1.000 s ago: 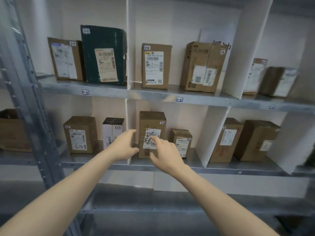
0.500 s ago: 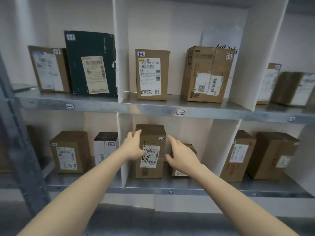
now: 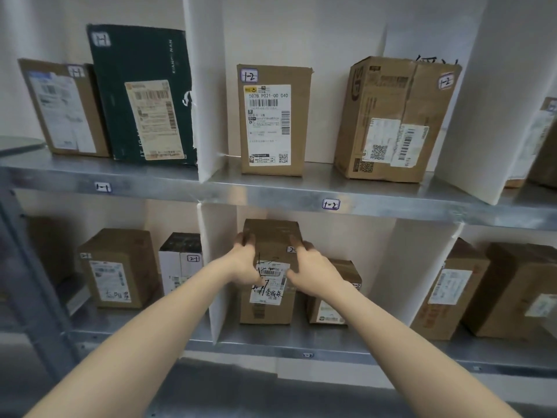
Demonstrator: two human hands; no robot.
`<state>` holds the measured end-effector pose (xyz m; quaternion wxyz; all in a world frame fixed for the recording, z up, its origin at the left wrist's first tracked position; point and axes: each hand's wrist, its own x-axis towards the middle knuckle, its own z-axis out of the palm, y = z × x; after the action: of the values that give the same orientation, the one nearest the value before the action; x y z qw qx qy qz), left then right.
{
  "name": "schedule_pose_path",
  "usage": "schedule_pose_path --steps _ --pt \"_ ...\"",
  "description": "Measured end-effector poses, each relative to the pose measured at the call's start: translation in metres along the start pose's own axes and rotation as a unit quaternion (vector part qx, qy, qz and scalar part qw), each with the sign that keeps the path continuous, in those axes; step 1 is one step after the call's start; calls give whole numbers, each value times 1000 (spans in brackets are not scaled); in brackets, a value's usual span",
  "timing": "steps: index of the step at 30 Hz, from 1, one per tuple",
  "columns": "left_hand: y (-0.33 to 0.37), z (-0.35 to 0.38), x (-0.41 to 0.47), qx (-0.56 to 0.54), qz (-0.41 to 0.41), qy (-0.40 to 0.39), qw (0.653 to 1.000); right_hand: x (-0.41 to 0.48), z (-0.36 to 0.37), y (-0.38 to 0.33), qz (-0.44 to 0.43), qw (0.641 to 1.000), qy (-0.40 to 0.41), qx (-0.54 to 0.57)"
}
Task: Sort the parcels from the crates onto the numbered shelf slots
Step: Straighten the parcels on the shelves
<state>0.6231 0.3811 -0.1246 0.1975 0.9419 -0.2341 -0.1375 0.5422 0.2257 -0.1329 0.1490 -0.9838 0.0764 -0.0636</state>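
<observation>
The parcel [image 3: 271, 309] stands upright on the grey metal lower shelf [image 3: 361, 342], in the middle slot, just right of a white divider [image 3: 217, 230]. The left hand [image 3: 245, 260] grips its upper left corner and the right hand [image 3: 313, 267] its upper right, fingers curled over the top. A small box [image 3: 331, 312] sits just beside it on the right. The upper shelf [image 3: 271, 194] bears a 1-2 tag [image 3: 330, 204] and holds more boxes against a white wall [image 3: 331, 31].
</observation>
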Motion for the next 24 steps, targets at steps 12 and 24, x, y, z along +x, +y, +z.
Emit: schedule_pose_path --steps 12,24 --pt "-16 -9 4 48 8 28 998 5 6 5 -40 999 24 13" --pt "66 8 10 -27 167 108 980 -10 -24 86 0 996 77 35"
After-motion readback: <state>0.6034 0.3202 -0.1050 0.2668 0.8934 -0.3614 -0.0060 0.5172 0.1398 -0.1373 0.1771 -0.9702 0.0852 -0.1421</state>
